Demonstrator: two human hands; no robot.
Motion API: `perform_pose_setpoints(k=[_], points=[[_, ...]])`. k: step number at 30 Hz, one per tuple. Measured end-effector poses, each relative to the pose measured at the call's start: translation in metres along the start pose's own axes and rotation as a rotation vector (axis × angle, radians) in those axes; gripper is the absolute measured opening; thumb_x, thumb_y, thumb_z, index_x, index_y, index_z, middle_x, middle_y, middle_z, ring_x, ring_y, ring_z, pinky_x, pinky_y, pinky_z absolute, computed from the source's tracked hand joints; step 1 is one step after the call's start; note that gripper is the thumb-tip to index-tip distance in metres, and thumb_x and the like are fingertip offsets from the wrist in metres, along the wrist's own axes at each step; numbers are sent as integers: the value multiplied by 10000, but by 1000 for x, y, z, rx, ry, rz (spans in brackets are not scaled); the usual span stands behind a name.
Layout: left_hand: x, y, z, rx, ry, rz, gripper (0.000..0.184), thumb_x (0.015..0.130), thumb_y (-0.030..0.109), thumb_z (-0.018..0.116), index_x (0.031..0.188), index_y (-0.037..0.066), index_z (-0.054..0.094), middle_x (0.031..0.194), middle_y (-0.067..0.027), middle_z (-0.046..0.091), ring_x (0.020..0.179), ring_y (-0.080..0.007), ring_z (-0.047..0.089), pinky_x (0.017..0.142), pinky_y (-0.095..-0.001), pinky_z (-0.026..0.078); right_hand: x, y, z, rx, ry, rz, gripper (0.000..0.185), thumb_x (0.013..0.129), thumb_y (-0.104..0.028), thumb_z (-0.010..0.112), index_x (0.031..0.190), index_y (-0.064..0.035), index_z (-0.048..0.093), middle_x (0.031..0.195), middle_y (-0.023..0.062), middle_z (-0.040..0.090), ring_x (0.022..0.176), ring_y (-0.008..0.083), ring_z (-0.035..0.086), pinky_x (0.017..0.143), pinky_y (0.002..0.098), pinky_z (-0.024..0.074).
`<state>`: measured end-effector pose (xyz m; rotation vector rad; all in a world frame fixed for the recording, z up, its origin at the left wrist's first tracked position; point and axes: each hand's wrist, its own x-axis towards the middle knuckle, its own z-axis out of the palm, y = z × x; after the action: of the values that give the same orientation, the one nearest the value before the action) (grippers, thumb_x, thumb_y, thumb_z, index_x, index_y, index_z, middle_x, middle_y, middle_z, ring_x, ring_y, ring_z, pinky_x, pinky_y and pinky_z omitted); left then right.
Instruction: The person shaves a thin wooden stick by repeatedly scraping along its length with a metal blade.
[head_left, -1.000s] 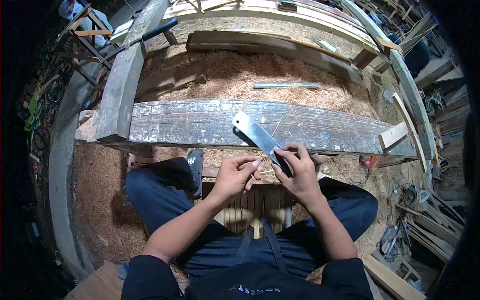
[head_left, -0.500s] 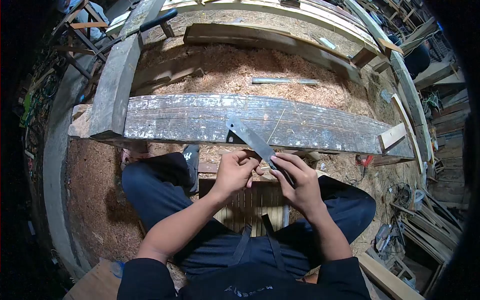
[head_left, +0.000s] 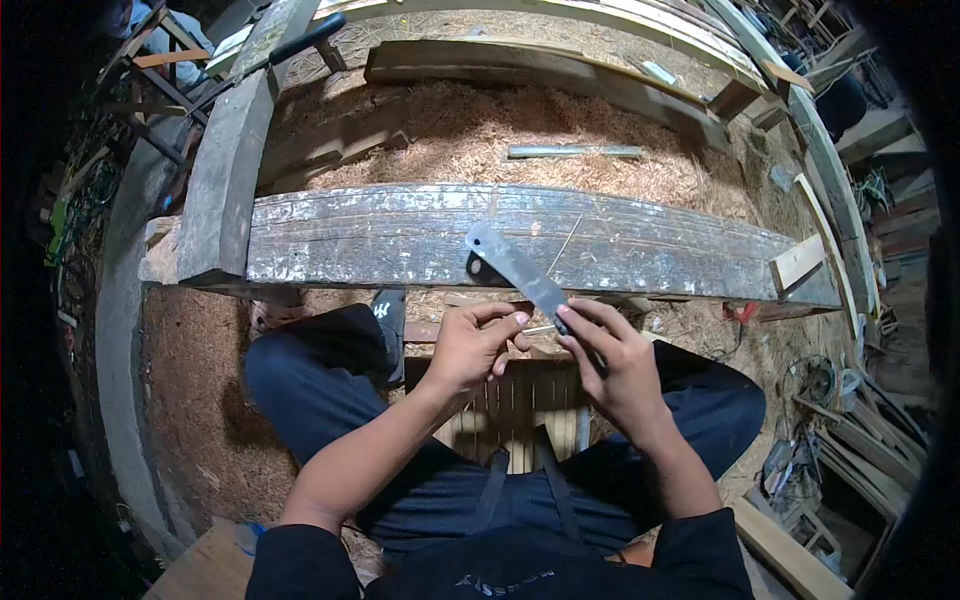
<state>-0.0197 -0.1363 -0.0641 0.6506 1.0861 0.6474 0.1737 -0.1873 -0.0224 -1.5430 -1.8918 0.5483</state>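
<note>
Moved: right hand (head_left: 618, 362), slightly right.
Right hand: grasping blade (head_left: 516, 268).
Blade: over tabletop (head_left: 370, 240)'s near edge, tip towards far left.
Left hand (head_left: 466, 350): fingers pinched, contents unclear.

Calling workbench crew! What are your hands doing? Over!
Right hand gripping metal blade. Left hand pinched nearby, hold unclear. Thin stick on the plank beside the blade.

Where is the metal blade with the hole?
Centre of the head view: the blade is in the right hand, its holed end over the weathered beam.
</note>
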Motion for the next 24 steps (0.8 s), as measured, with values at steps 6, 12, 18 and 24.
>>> perform_pose_setpoints(k=[6, 12, 18, 24], points=[[2, -4, -6, -56, -44, -43, 139, 951, 94, 645, 1001, -30, 685, 741, -64, 687, 413, -51, 491, 343, -200, 331, -3, 2, 1, 12, -34, -10, 329, 859, -73, 726, 1186, -54, 687, 1144, 153, 671, 964, 340, 697, 823, 404, 575], [2, 0, -1, -63, -36, -28, 155, 964, 133, 658, 969, -18, 695, 728, -49, 671, 406, -41, 475, 344, -191, 322, -4, 6, 0, -18, -12, -17, 318, 866, -103, 724, 1179, -56, 691, 1140, 151, 667, 947, 339, 691, 802, 403, 572], [7, -9, -9, -74, -30, -36, 242, 960, 141, 678, 1123, -37, 694, 729, -65, 678, 399, -41, 468, 346, -187, 325, -7, 5, 2, 0, -34, -61, 314, 879, -119, 720, 1186, -61, 693, 1157, 164, 663, 938, 338, 699, 813, 393, 573], [6, -7, -8, -94, -42, -58, 231, 962, 150, 673, 1101, -35, 685, 728, -69, 679, 387, -43, 454, 346, -186, 324, -5, 8, -2, -14, -15, -47, 322, 870, -114, 721, 1181, -42, 682, 1132, 152, 662, 918, 339, 694, 802, 391, 574]])
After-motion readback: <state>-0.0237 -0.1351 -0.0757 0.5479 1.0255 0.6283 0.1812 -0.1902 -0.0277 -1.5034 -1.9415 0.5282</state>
